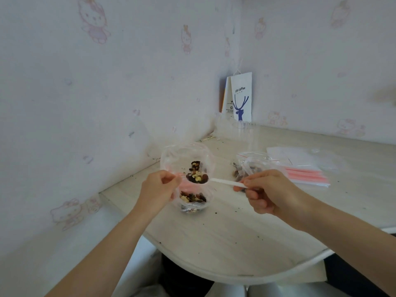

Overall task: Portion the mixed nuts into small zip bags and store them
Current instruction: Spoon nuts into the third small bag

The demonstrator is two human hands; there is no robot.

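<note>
Left hand [159, 187] pinches zip bag [186, 155], right hand [267, 191] pinches loaded spoon [222, 182]; spare bags [306, 174] beside.

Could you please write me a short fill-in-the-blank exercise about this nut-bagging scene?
1. The right hand holds a white ____ loaded with mixed nuts.
2. The left hand holds open a small zip bag that already has nuts at its ____.
3. The stack of empty zip bags has ____ seal strips.
4. The paper bag standing in the corner shows a blue ____.
Missing words: spoon; bottom; pink; deer.
</note>
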